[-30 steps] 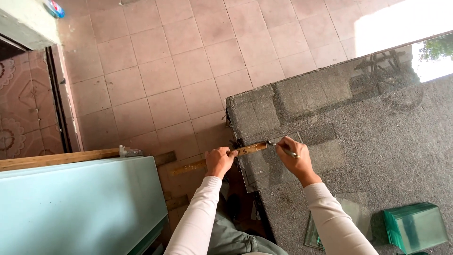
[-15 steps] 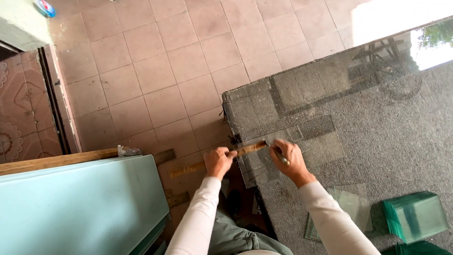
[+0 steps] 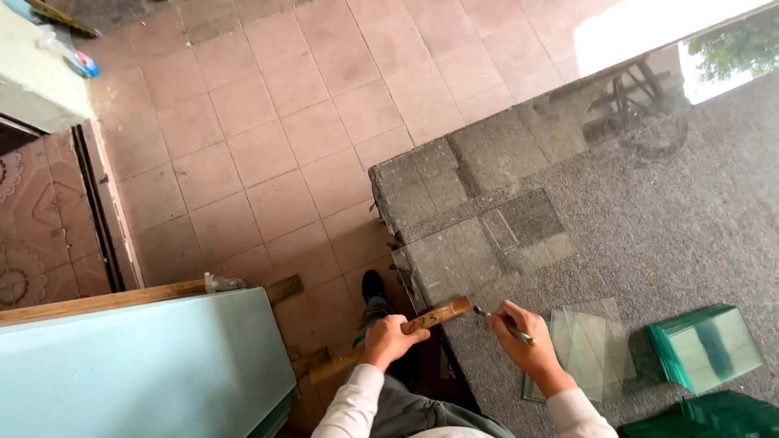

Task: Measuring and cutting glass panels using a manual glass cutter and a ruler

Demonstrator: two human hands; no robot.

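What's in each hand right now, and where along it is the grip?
The left hand grips a wooden stick about mid-length. The right hand holds a thin metal tool by its handle end, tip toward the stick.

The floor (image 3: 268, 138) is laid with square, pinkish-brown tiles, set at a slant in the view. At the far left a patterned floor (image 3: 32, 235) with pale ornaments is seen, parted from the tiles by a dark threshold strip (image 3: 101, 219). A grey, speckled table (image 3: 649, 219) covered by a glass sheet fills the right side — bright daylight, green foliage and a dark frame are mirrored in its upper part. At the lower left a large pale blue-green pane (image 3: 138, 369) is propped, edged along its top by a wooden batten (image 3: 105, 300). A whitish ledge (image 3: 36, 85) is seen in the upper left corner
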